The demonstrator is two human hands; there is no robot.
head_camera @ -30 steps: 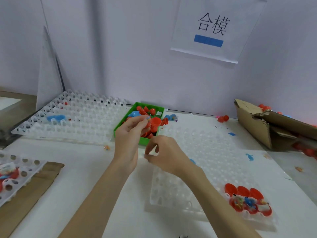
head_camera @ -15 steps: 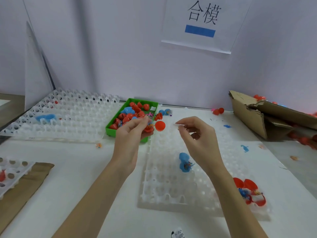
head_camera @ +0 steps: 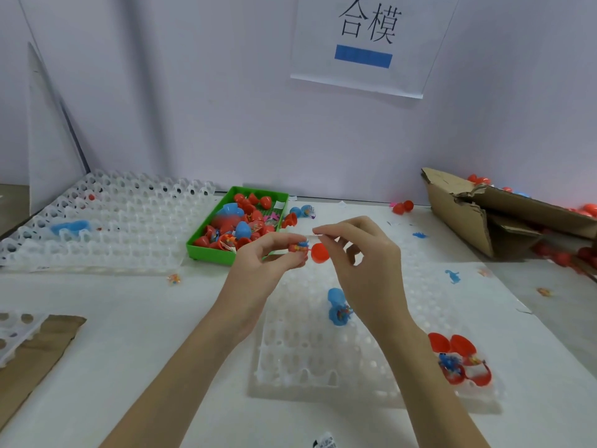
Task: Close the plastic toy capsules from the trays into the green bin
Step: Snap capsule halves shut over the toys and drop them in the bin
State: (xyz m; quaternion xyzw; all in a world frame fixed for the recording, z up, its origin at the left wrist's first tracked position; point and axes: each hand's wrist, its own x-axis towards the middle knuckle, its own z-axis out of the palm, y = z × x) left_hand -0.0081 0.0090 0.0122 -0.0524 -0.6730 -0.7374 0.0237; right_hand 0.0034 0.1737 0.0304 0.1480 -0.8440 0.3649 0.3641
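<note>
Hands: L pinches open red capsule; R pinches maybe paper slip.

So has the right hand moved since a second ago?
Yes. The right hand has risen from low beside the green bin's near corner to meet the red capsule farther right.

Both forearms reach forward, hands raised side by side. Left hand fingers curled, pinching at the tips. Right hand thumb and forefinger pinched, other fingers loosely bent.
</note>
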